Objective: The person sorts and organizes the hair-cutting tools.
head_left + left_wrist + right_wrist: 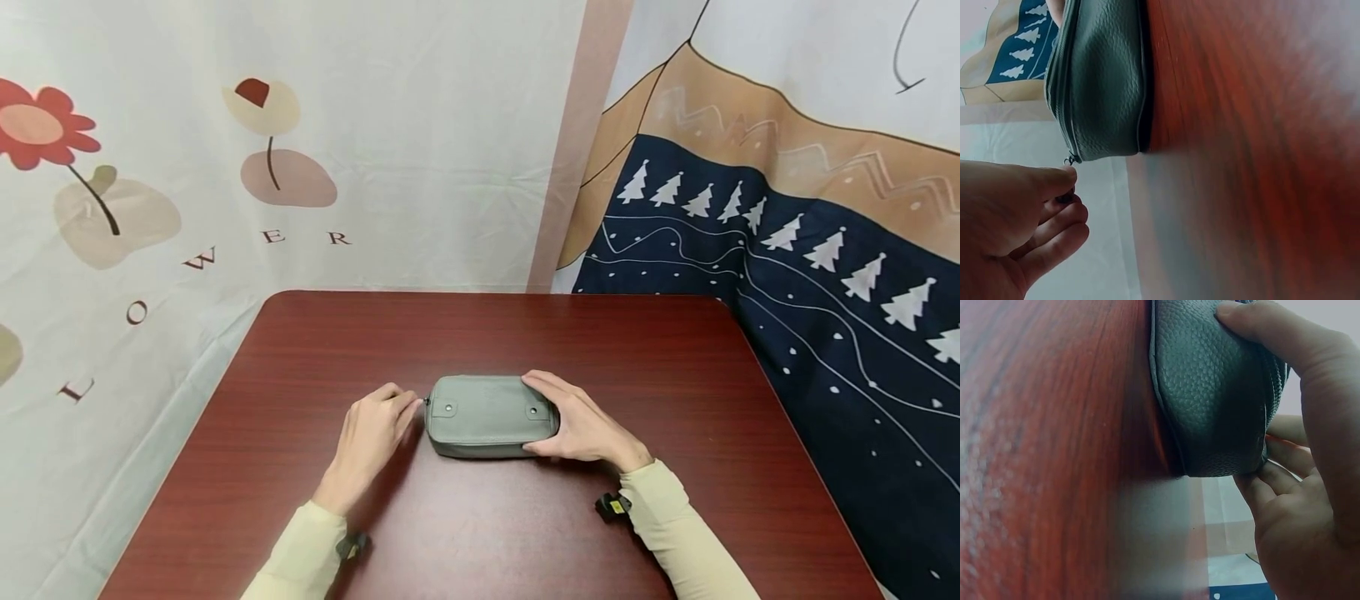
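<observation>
A grey-green zippered pouch (487, 412) of grained, leather-like material lies on the table, two snap tabs on its top. At its left end my left hand (375, 433) pinches the zipper pull between thumb and fingers; in the left wrist view the small metal slider (1072, 159) shows just beyond the thumb tip. My right hand (581, 421) grips the pouch's right end, thumb on the near side and fingers round the far side. The right wrist view shows that thumb (1260, 319) pressing the pouch wall (1204, 381).
The pouch sits mid-table on a reddish-brown wooden table (480, 333) with rounded far corners. Behind it hangs a pale curtain (435, 167) with flower prints, and at the right a dark blue cloth (825, 333) with white trees. A small black device sits at each wrist.
</observation>
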Available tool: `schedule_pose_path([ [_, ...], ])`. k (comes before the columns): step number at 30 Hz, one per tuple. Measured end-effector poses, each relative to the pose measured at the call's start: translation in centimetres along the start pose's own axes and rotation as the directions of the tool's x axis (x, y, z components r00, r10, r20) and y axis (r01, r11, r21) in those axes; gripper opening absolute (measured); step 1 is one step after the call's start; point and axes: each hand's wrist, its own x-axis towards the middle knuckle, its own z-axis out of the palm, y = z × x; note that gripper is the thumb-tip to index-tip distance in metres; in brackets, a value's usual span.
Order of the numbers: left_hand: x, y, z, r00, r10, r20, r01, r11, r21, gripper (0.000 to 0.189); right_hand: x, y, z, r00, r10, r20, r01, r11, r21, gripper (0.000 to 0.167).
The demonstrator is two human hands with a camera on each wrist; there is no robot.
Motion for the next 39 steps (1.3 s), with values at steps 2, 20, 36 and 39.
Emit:
schedule_pose_path([
  [2,0.3,-0.3,0.3,1.0,-0.003,0.006,0.003,1.0,-0.006,0.007,0.0,0.0,0.0,1.0,-0.006,0.0,0.006,1.0,-0.001,0.103],
  [20,3.6,-2.9,1.9,0.983,0.015,0.182,0.017,0.985,-0.173,0.006,-0.1,0.2,0.0,1.0,-0.01,0.01,0.01,1.0,0.001,0.104],
  [36,6.4,-3.3,3.6,0.96,0.084,0.269,-0.009,0.963,-0.269,0.007,0.0,0.1,-0.1,1.0,-0.005,0.024,0.005,1.0,0.004,0.105],
  [39,6.8,-3.3,3.8,0.955,0.096,0.282,-0.013,0.96,-0.281,0.007,0.1,0.1,-0.1,1.0,-0.005,0.021,0.005,1.0,0.001,0.105],
])
